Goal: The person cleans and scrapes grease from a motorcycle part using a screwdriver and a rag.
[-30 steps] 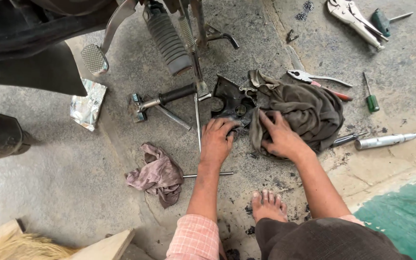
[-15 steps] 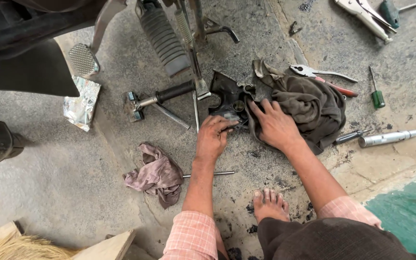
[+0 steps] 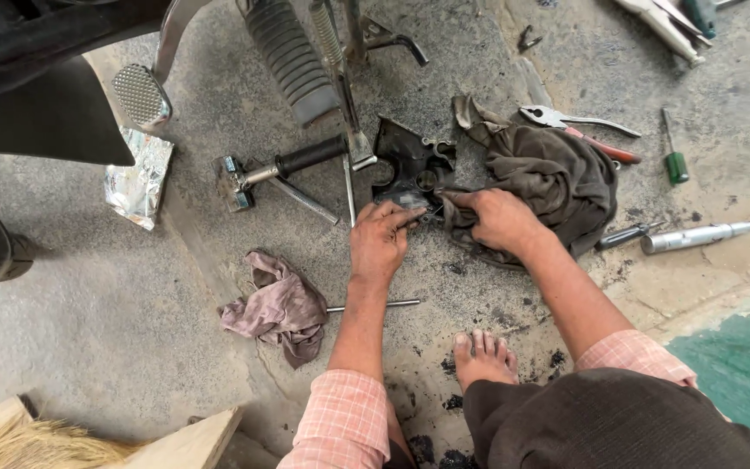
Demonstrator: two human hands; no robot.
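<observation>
My left hand (image 3: 381, 240) rests on the concrete floor with its fingertips touching the lower edge of a black metal engine cover (image 3: 410, 162). My right hand (image 3: 498, 219) presses a dark brown rag (image 3: 549, 178) against the same cover, thumb and fingers pinching the cloth. The cover lies flat beside a motorcycle's footrest (image 3: 288, 56) and stand. A thin metal rod (image 3: 375, 305) lies just behind my left wrist. My bare foot (image 3: 483, 356) is on the floor below the hands.
A pinkish rag (image 3: 275, 306) lies to the left. Pliers (image 3: 579, 126), a green screwdriver (image 3: 674, 155), and a silver tool (image 3: 696, 236) sit to the right. A kick lever (image 3: 284, 165), foil scrap (image 3: 139, 178) and a brake pedal (image 3: 141, 94) are to the upper left; wooden boards (image 3: 180, 443) at bottom left.
Both hands have moved up toward the black cover. The right hand now bunches the brown rag at the cover's edge; earlier it lay flat on the rag.
</observation>
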